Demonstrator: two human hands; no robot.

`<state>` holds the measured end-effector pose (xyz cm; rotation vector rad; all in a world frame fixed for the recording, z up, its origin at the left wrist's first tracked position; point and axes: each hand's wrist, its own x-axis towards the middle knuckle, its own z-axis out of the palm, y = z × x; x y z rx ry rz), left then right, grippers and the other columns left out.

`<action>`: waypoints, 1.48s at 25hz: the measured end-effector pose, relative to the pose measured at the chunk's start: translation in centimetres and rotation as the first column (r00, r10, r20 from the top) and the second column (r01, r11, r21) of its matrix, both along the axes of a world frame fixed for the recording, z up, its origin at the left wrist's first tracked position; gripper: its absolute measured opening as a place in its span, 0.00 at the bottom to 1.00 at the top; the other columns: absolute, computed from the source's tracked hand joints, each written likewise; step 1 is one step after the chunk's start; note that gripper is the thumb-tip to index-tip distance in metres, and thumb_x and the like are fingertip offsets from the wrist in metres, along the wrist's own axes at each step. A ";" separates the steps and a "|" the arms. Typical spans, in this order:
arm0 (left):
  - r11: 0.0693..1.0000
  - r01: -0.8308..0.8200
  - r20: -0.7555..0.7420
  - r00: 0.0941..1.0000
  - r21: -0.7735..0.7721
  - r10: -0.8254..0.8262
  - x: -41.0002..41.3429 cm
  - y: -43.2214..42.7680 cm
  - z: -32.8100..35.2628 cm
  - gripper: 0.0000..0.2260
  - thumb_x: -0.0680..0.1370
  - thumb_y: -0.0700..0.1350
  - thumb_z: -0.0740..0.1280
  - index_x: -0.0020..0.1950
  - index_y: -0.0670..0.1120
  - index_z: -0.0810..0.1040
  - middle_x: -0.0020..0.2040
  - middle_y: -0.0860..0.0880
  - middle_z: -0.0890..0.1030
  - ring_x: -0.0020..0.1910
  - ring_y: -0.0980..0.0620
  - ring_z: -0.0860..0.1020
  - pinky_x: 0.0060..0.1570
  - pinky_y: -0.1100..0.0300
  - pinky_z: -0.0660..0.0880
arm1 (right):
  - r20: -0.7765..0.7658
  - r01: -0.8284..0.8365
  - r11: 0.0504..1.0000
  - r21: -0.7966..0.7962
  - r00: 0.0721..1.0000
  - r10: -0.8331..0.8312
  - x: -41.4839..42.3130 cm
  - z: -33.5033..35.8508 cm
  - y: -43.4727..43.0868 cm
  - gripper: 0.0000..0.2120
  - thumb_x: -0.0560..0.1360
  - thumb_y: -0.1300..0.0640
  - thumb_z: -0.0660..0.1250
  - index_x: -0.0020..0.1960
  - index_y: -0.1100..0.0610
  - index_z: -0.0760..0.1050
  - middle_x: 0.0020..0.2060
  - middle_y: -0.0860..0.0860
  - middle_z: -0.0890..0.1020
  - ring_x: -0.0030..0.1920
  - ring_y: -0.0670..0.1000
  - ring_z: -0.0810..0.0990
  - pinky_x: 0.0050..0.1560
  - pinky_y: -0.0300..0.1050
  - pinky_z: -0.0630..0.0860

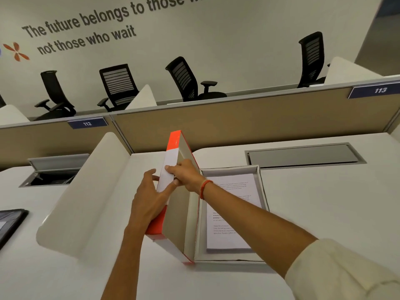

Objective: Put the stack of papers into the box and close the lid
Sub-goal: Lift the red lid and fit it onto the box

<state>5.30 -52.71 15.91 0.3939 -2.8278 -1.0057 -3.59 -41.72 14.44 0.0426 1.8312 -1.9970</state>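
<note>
The left hand (pixel 149 198) is wrapped around the outer face of the orange-and-white cardboard lid (pixel 171 169), palm on its orange side and fingers curled onto the white edge band, while the right hand (pixel 184 172) pinches that same band from the inner side, thumb over the edge; its wrist carries an orange thread bracelet (pixel 203 188). The lid stands nearly upright at centre frame, hinged along the left wall of the shallow grey-lined cardboard box (pixel 258 180), which sits just right of centre on the white counter (pixel 324 202). The stack of white printed papers (pixel 229 213) already lies flat inside the box, so closing is judged to be the step in hand. To do it well, swing the lid rightward about its hinge with both hands guiding the free edge evenly, withdraw the right forearm, which crosses above the papers, before the lid comes down, and check that the lid's rim slides outside the box walls rather than catching a sheet corner. The curved white desk divider (pixel 91 191) at left stays clear of the swing.
</note>
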 end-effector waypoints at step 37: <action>0.974 0.002 0.071 0.997 0.225 -0.018 -4.3 5.8 -13.1 0.22 0.82 0.57 0.51 0.65 0.42 0.72 0.56 0.42 0.80 0.53 0.43 0.80 0.58 0.46 0.77 | -0.268 0.381 0.711 0.591 0.924 -0.273 3.3 -7.2 22.7 0.22 0.80 0.42 0.59 0.56 0.60 0.77 0.51 0.56 0.83 0.45 0.53 0.82 0.43 0.41 0.78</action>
